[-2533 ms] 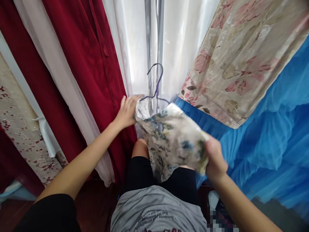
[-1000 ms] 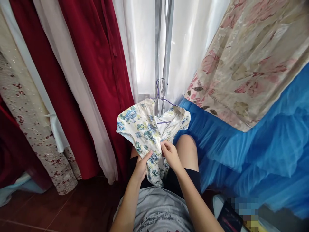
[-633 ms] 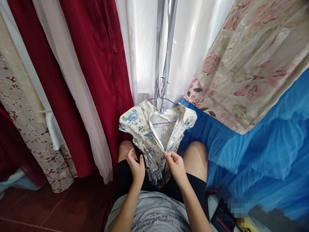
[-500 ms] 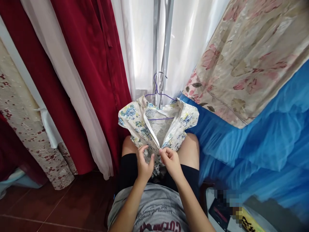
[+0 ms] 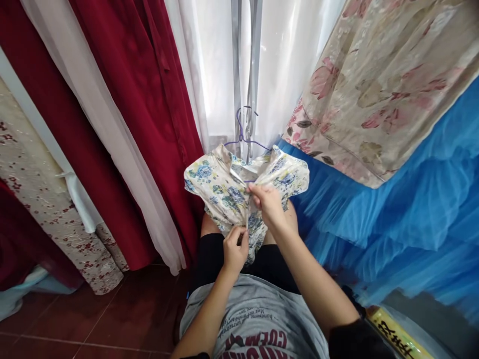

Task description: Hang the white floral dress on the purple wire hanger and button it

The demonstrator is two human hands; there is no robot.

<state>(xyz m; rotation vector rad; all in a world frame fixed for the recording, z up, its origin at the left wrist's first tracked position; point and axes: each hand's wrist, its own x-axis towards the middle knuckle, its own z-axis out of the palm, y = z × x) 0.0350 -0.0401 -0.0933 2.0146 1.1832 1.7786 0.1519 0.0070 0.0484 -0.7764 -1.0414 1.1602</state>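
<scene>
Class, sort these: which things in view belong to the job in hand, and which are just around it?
Part of the job:
blue-flowered garment, held by the left hand and right hand
purple hanger, partly inside it

Just around it:
red fabric
pink-flowered fabric
blue ruffled fabric
yellow package

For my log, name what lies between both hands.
In the head view, the floral garment lies between the left hand and right hand, its pale edge showing.

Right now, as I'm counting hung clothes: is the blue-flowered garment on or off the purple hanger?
On: the purple hanger runs into both shoulders of the blue-flowered garment, and its lower bar shows inside the neckline.
</scene>
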